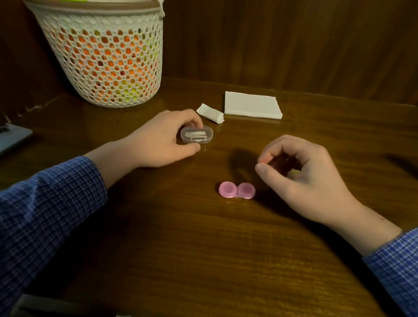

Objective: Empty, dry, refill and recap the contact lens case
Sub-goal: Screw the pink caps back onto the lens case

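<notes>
Centrally, a pink contact lens case (237,190) lies on the wooden desk (189,249), both caps on, touched by neither hand. Just beyond it, the right hand (305,174) hovers with fingers curled, thumb meeting fingertips; I cannot tell whether it pinches anything. Farther left, the left hand (163,140) grips a small clear plastic box (196,134). Behind sit a crumpled tissue (211,113), a stack of napkins (253,105) and a woven basket (102,46). Likely risk: opening the light case single-handed could make it skid or spill solution across the desk.
</notes>
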The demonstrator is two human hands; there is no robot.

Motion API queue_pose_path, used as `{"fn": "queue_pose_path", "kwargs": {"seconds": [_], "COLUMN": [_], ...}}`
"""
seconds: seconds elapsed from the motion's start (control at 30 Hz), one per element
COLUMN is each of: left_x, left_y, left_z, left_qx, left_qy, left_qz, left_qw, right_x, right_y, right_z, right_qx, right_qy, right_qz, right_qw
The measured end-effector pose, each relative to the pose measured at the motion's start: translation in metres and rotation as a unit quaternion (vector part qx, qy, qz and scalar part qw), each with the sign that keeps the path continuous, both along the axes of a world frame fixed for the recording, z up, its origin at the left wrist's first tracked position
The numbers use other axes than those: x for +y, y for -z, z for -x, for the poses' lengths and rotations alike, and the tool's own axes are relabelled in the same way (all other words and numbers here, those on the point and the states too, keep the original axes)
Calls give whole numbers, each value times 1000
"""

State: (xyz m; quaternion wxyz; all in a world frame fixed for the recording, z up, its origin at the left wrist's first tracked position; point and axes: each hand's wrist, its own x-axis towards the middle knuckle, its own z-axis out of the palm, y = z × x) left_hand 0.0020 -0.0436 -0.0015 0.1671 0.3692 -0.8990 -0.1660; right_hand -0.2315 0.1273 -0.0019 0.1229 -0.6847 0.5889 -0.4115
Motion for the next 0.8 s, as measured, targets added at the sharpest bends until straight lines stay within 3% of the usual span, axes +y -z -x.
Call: {"fn": "queue_pose_path", "kwargs": {"seconds": [0.13, 0.23, 0.37, 0.8], "left_x": [13, 38, 68, 74], "left_y": [-4, -11, -14, -12], "left_z": [5, 17, 35, 31], "left_qx": [63, 190, 256, 285], "left_qy": [6, 56, 113, 96], "left_qz": [16, -47, -125, -194], "left_qw": [998, 979, 952, 934], "right_x": [-4, -3, -1, 0], "right_y": [1, -2, -7, -14], "right_z": [3, 1, 0, 5], "right_qx": [-4, -2, 19, 141], "right_qy": [15, 14, 10, -69], "right_qz": [8, 38, 130, 175], "right_qw": [1000, 999, 991, 972]}}
